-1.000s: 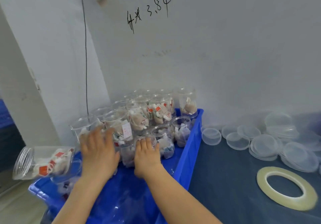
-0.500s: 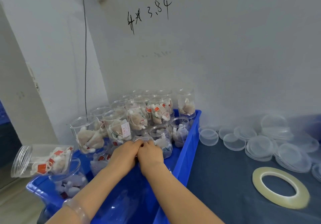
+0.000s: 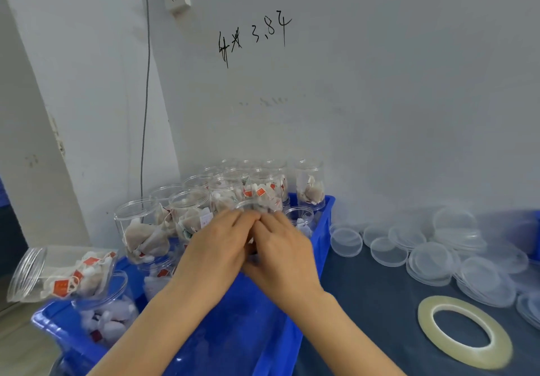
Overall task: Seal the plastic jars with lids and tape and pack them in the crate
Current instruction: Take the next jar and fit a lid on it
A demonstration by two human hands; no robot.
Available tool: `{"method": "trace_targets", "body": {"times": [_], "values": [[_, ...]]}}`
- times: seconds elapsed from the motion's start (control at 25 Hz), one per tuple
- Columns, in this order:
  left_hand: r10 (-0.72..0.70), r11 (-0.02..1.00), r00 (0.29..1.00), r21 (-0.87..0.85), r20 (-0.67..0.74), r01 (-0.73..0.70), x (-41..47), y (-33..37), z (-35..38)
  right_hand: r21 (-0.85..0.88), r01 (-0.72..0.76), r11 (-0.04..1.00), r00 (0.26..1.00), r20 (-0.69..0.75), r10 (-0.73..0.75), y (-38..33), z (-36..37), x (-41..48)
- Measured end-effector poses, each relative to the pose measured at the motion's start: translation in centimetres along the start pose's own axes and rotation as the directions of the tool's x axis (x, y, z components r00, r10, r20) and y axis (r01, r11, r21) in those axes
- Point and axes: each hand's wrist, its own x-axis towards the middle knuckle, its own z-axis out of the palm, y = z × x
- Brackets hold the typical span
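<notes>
Cupping a clear plastic jar (image 3: pixel 248 205) between them, the left hand (image 3: pixel 216 247) and right hand (image 3: pixel 283 250) meet fingertip to fingertip above the blue crate (image 3: pixel 324 221); both sets of fingers curl round the jar's sides, hiding all but its open rim; it sits among other tea-bag jars (image 3: pixel 263 191) at the crate's far end; a tipped jar (image 3: pixel 61 273) lies at the left corner; loose lids (image 3: pixel 388 251) and a tape roll (image 3: pixel 467 359) lie on the dark table (image 3: pixel 365 302)
</notes>
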Motion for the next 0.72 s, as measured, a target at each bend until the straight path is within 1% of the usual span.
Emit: {"method": "trace_targets", "body": {"times": [0.04, 0.12, 0.2, 0.24, 0.32, 0.36, 0.4, 0.44, 0.48, 0.56, 0.6, 0.64, 0.68, 0.72], "values": [[0.013, 0.998, 0.998, -0.057, -0.069, -0.017, 0.1, 1.6, -1.3, 0.023, 0.024, 0.999, 0.992, -0.122, -0.021, 0.1, -1.5, -0.2], [0.047, 0.989, 0.979, -0.126, -0.198, -0.073, -0.5, 5.0, -3.0, 0.038, 0.053, 0.998, 0.95, -0.309, -0.039, 0.6, -4.6, -1.2], [0.071, 0.974, 0.961, -0.19, -0.267, -0.125, -1.4, 8.3, -3.8, -0.009, 0.059, 0.998, 0.908, -0.415, -0.057, 1.5, -7.3, -2.9], [0.085, 0.967, 0.961, -0.21, -0.262, -0.142, -1.9, 9.8, -3.5, -0.029, 0.07, 0.997, 0.899, -0.431, -0.075, 2.1, -8.2, -4.1], [0.102, 0.958, 0.977, -0.245, -0.185, -0.147, -2.8, 12.3, -2.0, -0.042, 0.063, 0.997, 0.909, -0.411, -0.074, 3.5, -9.2, -6.6], [0.103, 0.952, 0.987, -0.277, -0.125, -0.134, -3.1, 13.2, -1.0, -0.045, 0.033, 0.998, 0.924, -0.379, -0.048, 4.3, -9.3, -7.7], [0.08, 0.948, 0.993, -0.302, -0.082, -0.101, -3.3, 13.6, 0.5, -0.051, -0.004, 0.999, 0.943, -0.332, -0.013, 5.1, -9.3, -8.7], [0.031, 0.942, 0.999, -0.332, -0.03, -0.039, -3.4, 13.9, 1.8, -0.064, -0.037, 0.997, 0.961, -0.275, 0.018, 5.9, -9.0, -9.6], [0.005, 0.929, 0.998, -0.369, 0.067, 0.02, -3.5, 14.2, 3.3, -0.083, -0.06, 0.995, 0.976, -0.216, 0.041, 6.7, -8.7, -10.4], [0.002, 0.897, 0.963, -0.425, 0.27, 0.117, -4.1, 15.2, 6.6, -0.133, -0.07, 0.989, 0.991, -0.118, 0.054, 8.7, -8.1, -12.4], [0.008, 0.902, 0.959, -0.415, 0.284, 0.116, -4.5, 15.4, 8.9, -0.155, -0.067, 0.986, 0.994, -0.096, 0.053, 9.7, -7.7, -13.4], [-0.043, 0.867, 0.954, -0.463, 0.297, 0.184, -4.7, 15.3, 10.8, -0.159, -0.077, 0.984, 0.994, -0.092, 0.063, 10.5, -7.4, -14.5], [-0.091, 0.785, 0.928, -0.547, 0.362, 0.291, -4.5, 14.8, 12.2, -0.13, -0.087, 0.988, 0.992, -0.099, 0.074, 11.0, -6.9, -15.2], [-0.095, 0.661, 0.891, -0.641, 0.443, 0.389, -4.3, 14.4, 13.6, -0.087, -0.113, 0.99, 0.989, -0.109, 0.103, 11.4, -6.6, -15.8]]}}
